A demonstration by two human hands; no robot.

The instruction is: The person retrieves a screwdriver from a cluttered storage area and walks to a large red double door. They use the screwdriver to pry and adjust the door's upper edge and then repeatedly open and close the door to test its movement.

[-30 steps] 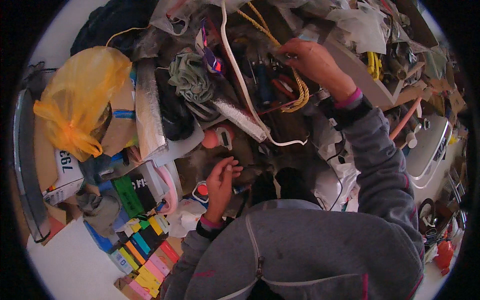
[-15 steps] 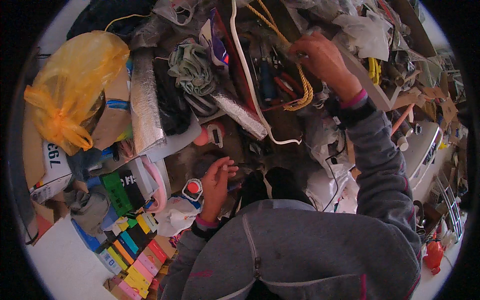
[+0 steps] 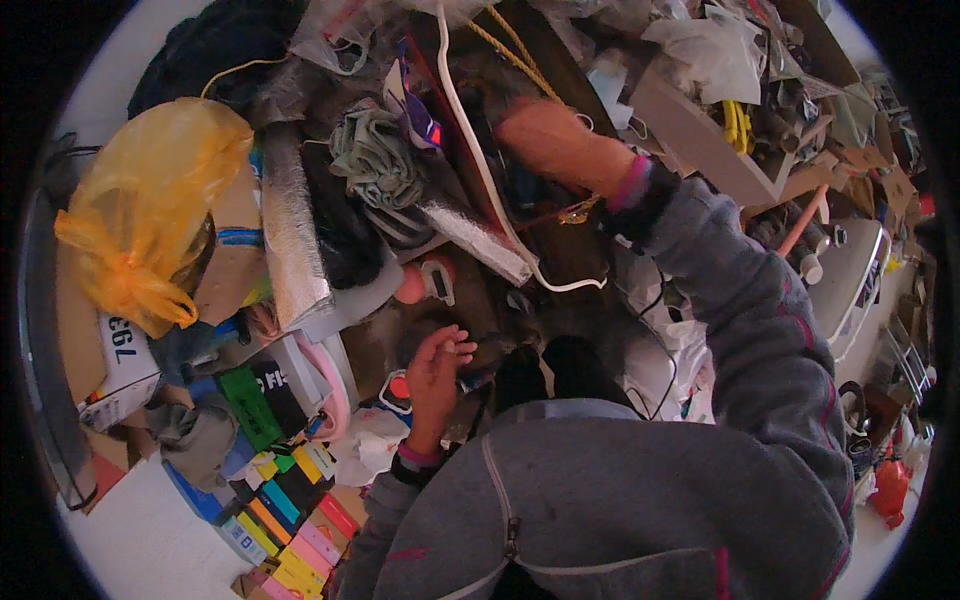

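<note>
The right hand [image 3: 550, 143], blurred at upper centre, is hovering over or reaching into a dark open tool box [image 3: 568, 80]; its fingers are facing away, so whether it is gripping anything I cannot tell. A yellow twisted rope [image 3: 515, 55] is running down to that hand and showing again below the wrist. The left hand [image 3: 435, 365], at lower centre, is hanging with fingers loosely bent and apart, holding nothing visible, just beside a red cap [image 3: 399, 387]. Left of the tool box, a white strip [image 3: 462, 118] is curving downward, and a grey-green cloth bundle [image 3: 375, 155] is lying farther left. A translucent orange plastic bag [image 3: 160, 200] is filling the upper left, while small coloured boxes [image 3: 290, 520] are crowding the lower left.
</note>
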